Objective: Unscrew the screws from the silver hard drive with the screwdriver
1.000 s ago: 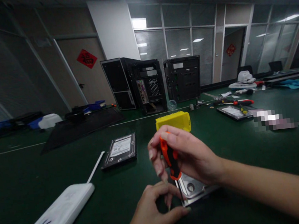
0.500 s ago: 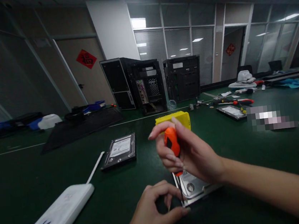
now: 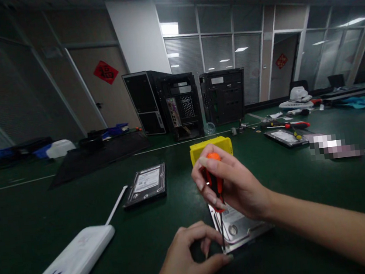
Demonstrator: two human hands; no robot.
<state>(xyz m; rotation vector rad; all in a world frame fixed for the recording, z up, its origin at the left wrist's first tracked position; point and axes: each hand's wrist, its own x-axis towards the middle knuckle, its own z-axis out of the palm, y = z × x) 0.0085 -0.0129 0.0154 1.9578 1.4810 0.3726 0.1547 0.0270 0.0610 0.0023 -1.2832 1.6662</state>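
Observation:
My right hand (image 3: 232, 182) is closed round the orange and black handle of a screwdriver (image 3: 215, 175), which stands nearly upright. Its dark shaft runs down to the near left corner of a silver hard drive (image 3: 242, 231) lying on the green table. At that same corner, the thumb and index finger of my left hand (image 3: 197, 252) pinch the drive's edge on either side of the screwdriver tip. The tip itself is too small to make out clearly. Part of the drive's label is hidden behind my right hand.
Behind my right hand stands a yellow bin (image 3: 210, 146). Another hard drive (image 3: 146, 184) lies to the left, near a white power strip (image 3: 62, 269). A third drive (image 3: 286, 137) and pliers (image 3: 291, 125) lie at the right. Computer cases (image 3: 182, 106) stand at the back.
The fingers and thumb of my right hand have shifted on the screwdriver handle, and the handle has turned and leans slightly more to the right. My left hand stays at the corner.

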